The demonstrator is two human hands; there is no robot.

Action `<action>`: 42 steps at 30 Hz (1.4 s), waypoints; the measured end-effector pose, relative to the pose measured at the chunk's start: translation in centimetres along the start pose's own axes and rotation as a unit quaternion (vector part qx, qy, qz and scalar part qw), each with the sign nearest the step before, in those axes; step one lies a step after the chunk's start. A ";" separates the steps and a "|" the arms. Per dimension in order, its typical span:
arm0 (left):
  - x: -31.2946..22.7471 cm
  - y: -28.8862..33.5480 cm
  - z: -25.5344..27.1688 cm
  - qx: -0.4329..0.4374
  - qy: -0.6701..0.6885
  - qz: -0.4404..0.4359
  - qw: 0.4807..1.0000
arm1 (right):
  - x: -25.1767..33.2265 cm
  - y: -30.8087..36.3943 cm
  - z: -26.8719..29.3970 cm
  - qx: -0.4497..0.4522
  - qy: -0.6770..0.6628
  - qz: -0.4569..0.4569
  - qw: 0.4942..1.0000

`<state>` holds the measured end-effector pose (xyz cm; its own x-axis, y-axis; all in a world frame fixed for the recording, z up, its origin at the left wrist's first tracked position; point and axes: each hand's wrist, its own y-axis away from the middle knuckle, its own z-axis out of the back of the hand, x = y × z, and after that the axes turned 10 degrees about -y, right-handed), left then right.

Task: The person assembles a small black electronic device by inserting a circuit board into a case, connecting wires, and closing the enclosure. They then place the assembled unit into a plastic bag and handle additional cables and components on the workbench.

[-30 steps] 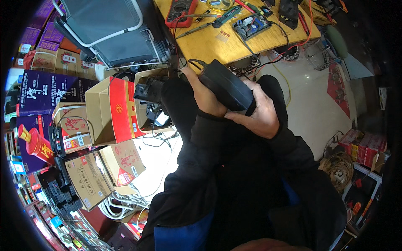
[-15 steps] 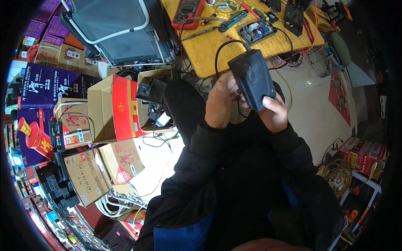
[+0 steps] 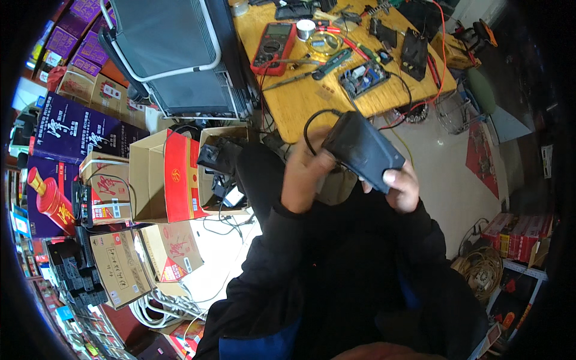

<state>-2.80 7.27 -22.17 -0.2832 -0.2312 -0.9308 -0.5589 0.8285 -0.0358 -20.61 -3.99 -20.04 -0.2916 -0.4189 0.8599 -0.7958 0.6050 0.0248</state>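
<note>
A black power adapter (image 3: 364, 150), box-shaped with a dark cable at its far end, is held tilted above my lap. My right hand (image 3: 403, 187) grips its near right corner, the thumb on the upper face and the other fingers partly beneath. My left hand (image 3: 305, 174) is at the adapter's left side, close to the looping cable. Motion smears its fingers, so whether they grip the adapter is unclear. Beyond, on the yellow wooden table (image 3: 294, 111), lies an open casing with a circuit board (image 3: 363, 79).
A red multimeter (image 3: 273, 49), a solder spool (image 3: 305, 29) and several tools crowd the table. To the left are a folding chair (image 3: 171, 54) and an open carton (image 3: 147, 180). A coil of cable (image 3: 480, 267) sits on the right.
The adapter has come nearer my body and turned, its near end swinging right. My right hand has shifted lower with it. My left hand has moved lower and left. The view has shifted slightly.
</note>
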 end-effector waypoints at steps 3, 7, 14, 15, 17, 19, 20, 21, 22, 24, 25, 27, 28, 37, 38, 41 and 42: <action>-0.8 1.4 -0.3 0.096 0.051 0.108 0.988 | 0.5 0.2 -1.3 -0.005 0.031 0.014 0.999; -1.1 2.9 -1.3 0.040 0.105 0.140 0.984 | 0.3 0.4 -2.5 0.005 0.033 0.005 0.999; -5.1 3.2 -0.7 -0.053 0.232 0.022 0.971 | -2.9 -0.4 -3.4 0.153 0.079 0.073 0.982; -6.0 3.3 -0.4 -0.094 0.288 0.008 0.953 | -3.5 -0.3 -3.6 0.178 0.158 0.047 0.970; -7.8 3.8 0.6 -0.142 0.410 -0.001 0.901 | -5.2 -0.3 -4.3 0.203 0.208 -0.010 0.957; -9.8 4.2 2.7 -0.099 0.454 -0.003 0.886 | -6.3 -0.9 -4.5 0.250 0.236 -0.116 0.932; -10.8 4.5 4.0 0.009 0.503 -0.022 0.864 | -6.4 -1.4 -4.4 0.252 0.250 -0.207 0.912; -11.8 4.8 5.4 0.045 0.507 -0.057 0.859 | -6.2 -1.6 -4.0 0.253 0.256 -0.127 0.924; -12.6 5.3 6.7 0.092 0.519 -0.106 0.843 | -5.8 -2.0 -3.6 0.236 0.263 -0.086 0.932; -15.1 7.2 9.8 0.087 0.420 -0.163 0.889 | -4.4 -2.8 -2.5 0.213 0.292 -0.036 0.932; -16.2 8.0 11.1 0.078 0.388 -0.185 0.900 | -3.2 -3.2 -1.9 0.206 0.315 -0.026 0.926; -17.7 9.5 13.1 0.037 0.284 -0.226 0.931 | -1.3 -3.7 -1.2 0.204 0.323 -0.004 0.924; -18.1 10.2 13.8 0.047 0.196 -0.245 0.948 | -0.4 -3.9 -1.3 0.208 0.308 0.012 0.928; -12.9 11.1 10.4 -0.116 -0.312 0.131 0.934 | 6.5 -3.7 -6.9 0.210 0.220 0.001 0.953; -12.2 10.4 10.1 0.005 -0.410 0.152 0.899 | 6.4 -4.3 -7.3 0.209 0.233 0.048 0.949; -10.1 10.0 8.2 0.182 -0.272 0.152 0.933 | 4.8 -6.8 -7.7 0.181 0.270 0.082 0.942; -9.7 10.0 7.7 0.205 -0.201 0.142 0.947 | 3.9 -7.2 -7.6 0.157 0.249 0.026 0.955</action>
<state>0.33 21.72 -16.24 -0.0105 0.1758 -0.9844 -0.1318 0.9756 0.1757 -12.01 -4.84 -13.00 -0.1085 0.0270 0.9937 -0.9300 0.3503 -0.1111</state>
